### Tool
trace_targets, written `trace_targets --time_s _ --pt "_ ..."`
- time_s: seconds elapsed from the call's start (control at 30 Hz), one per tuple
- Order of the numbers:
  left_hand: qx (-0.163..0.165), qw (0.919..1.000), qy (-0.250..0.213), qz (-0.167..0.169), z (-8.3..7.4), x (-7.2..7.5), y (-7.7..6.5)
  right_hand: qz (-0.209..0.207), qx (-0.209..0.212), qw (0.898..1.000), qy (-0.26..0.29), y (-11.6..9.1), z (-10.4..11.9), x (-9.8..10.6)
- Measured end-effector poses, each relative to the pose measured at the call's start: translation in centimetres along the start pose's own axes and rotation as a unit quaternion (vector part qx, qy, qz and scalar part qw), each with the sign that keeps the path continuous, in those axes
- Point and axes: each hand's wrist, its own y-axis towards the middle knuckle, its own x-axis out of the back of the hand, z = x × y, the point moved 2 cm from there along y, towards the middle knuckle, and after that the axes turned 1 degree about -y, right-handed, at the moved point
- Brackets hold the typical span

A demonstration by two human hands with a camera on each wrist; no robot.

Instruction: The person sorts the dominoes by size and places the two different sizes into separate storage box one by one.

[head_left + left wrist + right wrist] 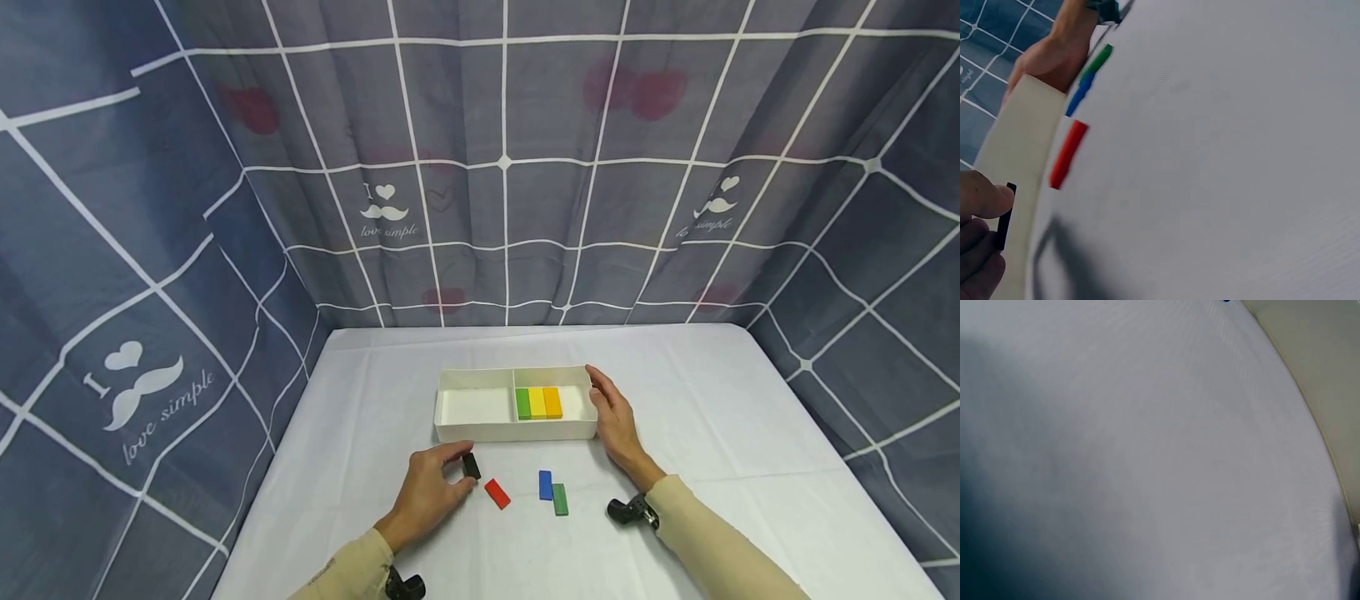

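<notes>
Between thumb and fingers, my left hand (431, 487) pinches a small black block (471, 466) just in front of the white box (480, 432). In the left wrist view the black block (1005, 217) stands edge-on at the fingertips. My right hand (621, 425) holds the box by its right end. The box has two compartments. In the right one, a light green block (522, 404), a yellow block (537, 403) and an orange block (553, 403) lie side by side. Close to my left hand, a red block (497, 494) lies tilted on the table.
A blue block (545, 485) and a dark green block (560, 500) lie together on the white tablecloth (360, 392), in front of the box. Grey-blue curtains (465, 200) with white lines surround the table at the back and sides.
</notes>
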Motion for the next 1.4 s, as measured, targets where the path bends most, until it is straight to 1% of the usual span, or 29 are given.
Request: trace_targets --time_s 0.17,0.3,0.4,0.5,0.63,0.87,1.03,1.17,1.23,1.4 --pt "-0.023 0.9997 -0.002 -0.005 -1.0 1.3 1.0 0.002 0.002 1.0 0.003 0.1 0.0 0.0" --pt "-0.036 0.9993 -0.006 -0.003 -1.8 2.3 2.0 0.0 0.001 1.0 0.005 0.2 0.2 -0.1" --pt "-0.046 0.9989 0.004 -0.003 -2.3 2.9 2.7 0.0 0.002 1.0 0.005 0.2 0.1 -0.1" --pt "-0.062 0.998 0.015 -0.006 -2.7 3.4 3.5 0.001 0.002 1.0 0.002 0.2 0.0 -0.1" --pt "-0.078 0.9968 0.017 -0.007 -3.0 3.9 4.7 0.001 0.002 1.0 0.002 0.1 0.1 -0.1" --pt "-0.104 0.9942 0.026 -0.01 -3.7 4.0 6.8 -0.002 0.002 1.0 -0.004 0.1 0.1 0.0" --pt "-0.108 0.9937 0.027 0.004 -4.3 4.0 8.0 -0.002 0.003 1.0 -0.018 0.0 0.0 0.0" --pt "-0.103 0.9937 0.034 0.027 -4.7 3.6 8.9 -0.003 0.003 1.0 -0.018 0.0 0.0 0.0" --pt "-0.095 0.9941 0.035 0.039 -4.8 3.3 9.4 -0.003 0.003 1.0 -0.015 0.0 0.0 0.0" --pt "-0.079 0.9939 0.032 0.07 -4.6 2.5 10.4 -0.001 -0.001 1.0 -0.009 0.0 0.0 -0.1"
